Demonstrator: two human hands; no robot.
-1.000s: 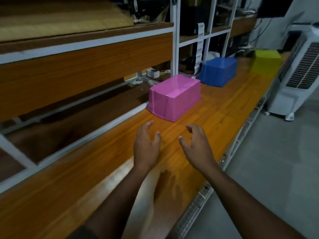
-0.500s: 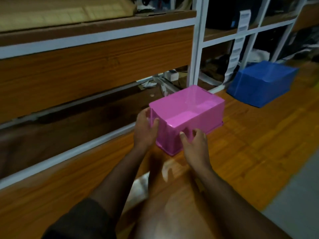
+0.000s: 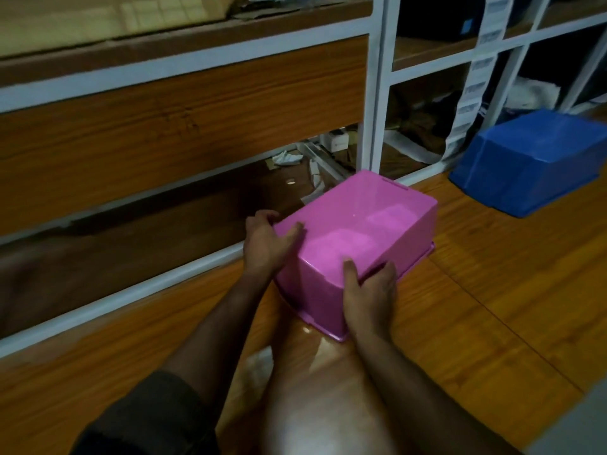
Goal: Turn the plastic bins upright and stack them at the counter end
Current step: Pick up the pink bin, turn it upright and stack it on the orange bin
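A pink plastic bin (image 3: pixel 361 231) lies upside down on the wooden counter (image 3: pixel 476 323), its flat bottom facing up and its rim on the wood. My left hand (image 3: pixel 266 244) grips its near-left corner, thumb on top. My right hand (image 3: pixel 369 297) clasps the near-right corner, thumb on the bottom panel and fingers along the side wall. A blue plastic bin (image 3: pixel 532 162), also upside down, sits farther along the counter at the right.
A white metal shelf frame (image 3: pixel 374 93) with wooden panels runs along the left of the counter, with paper scraps and small boxes on its lower level. A strip of white labels (image 3: pixel 476 70) hangs from a shelf beside the blue bin. Grey floor shows at the bottom right.
My hands came from hovering over the bare counter onto the pink bin and closed on its near corners. The view moved closer, and the green bin and cooler left the frame.
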